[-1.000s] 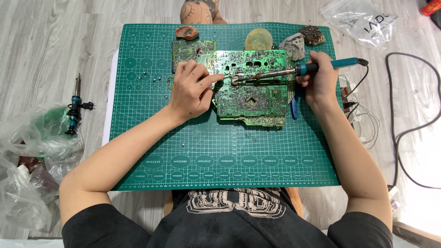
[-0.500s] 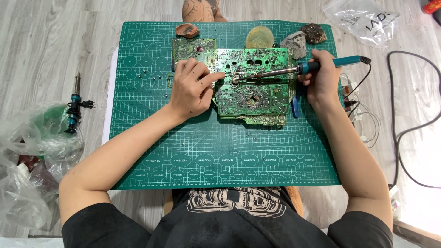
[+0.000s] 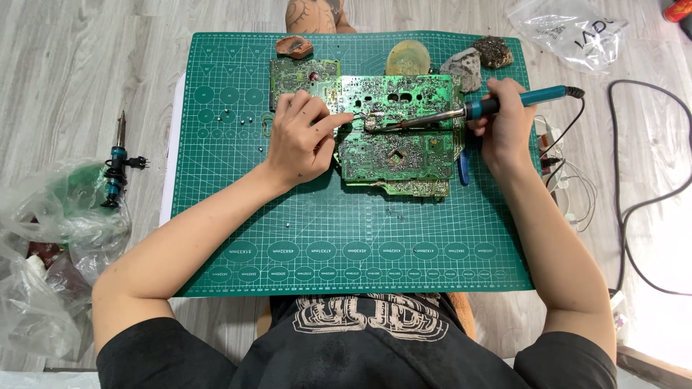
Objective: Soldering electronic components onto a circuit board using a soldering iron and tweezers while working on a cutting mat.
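- Lying flat near the far middle of the green cutting mat [image 3: 346, 230], the large green circuit board [image 3: 400, 137] partly overlaps a smaller board [image 3: 299, 72] at its left.
- The right hand [image 3: 504, 126] is closed around the teal handle of a soldering iron [image 3: 468, 112], whose tip rests on the large board's upper left part.
- The left hand [image 3: 303, 140] rests on the board's left edge, fingers pinched on a thin piece of wire just beside the iron's tip.
- A yellowish disc [image 3: 408, 57], two rough stones [image 3: 479, 57] and a small brown lump [image 3: 294, 47] sit along the mat's far edge.
- A second iron [image 3: 115, 162] lies on the wooden floor to the left, beside crumpled plastic bags [image 3: 50, 238].
- A black cable [image 3: 641, 194] loops at the right.
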